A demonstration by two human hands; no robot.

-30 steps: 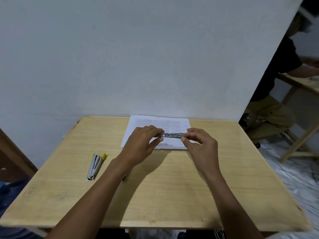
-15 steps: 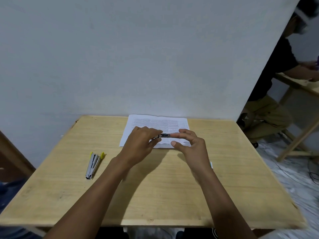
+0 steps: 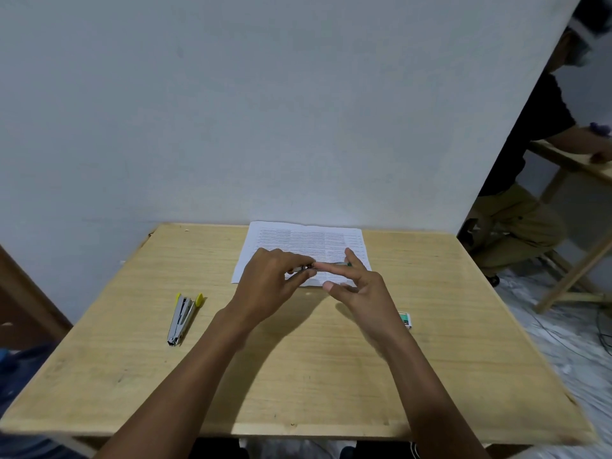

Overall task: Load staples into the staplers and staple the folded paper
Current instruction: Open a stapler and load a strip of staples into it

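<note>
So we've got a plain wooden surface (image 3: 298,376) pushed up against a white wall (image 3: 265,111), and that's basically the whole workspace. At the far edge lies the printed paper (image 3: 281,236), flat as far as we can tell, with no staple visible in it, so the stapling part looks like it's all left to do.

Our left hand (image 3: 268,286) hovers over the near edge of the paper, its fingers (image 3: 303,274) pinched shut on one end of a small stapler (image 3: 306,267), most of which is hidden. Our right hand (image 3: 359,286) is right beside it with its fingers (image 3: 331,267) spread apart, index laid along the stapler, thumb hanging free below. We'd guess we're mid-loading, pushing something closed, but we can't tell if staples are actually in.

Off to the left, well apart from the hands, a second stapler (image 3: 183,314) with yellow ends lies on the surface, sprung open and untouched, so that one probably needs loading too. Just behind our right wrist sits a small staple box (image 3: 405,319), partly hidden.
</note>
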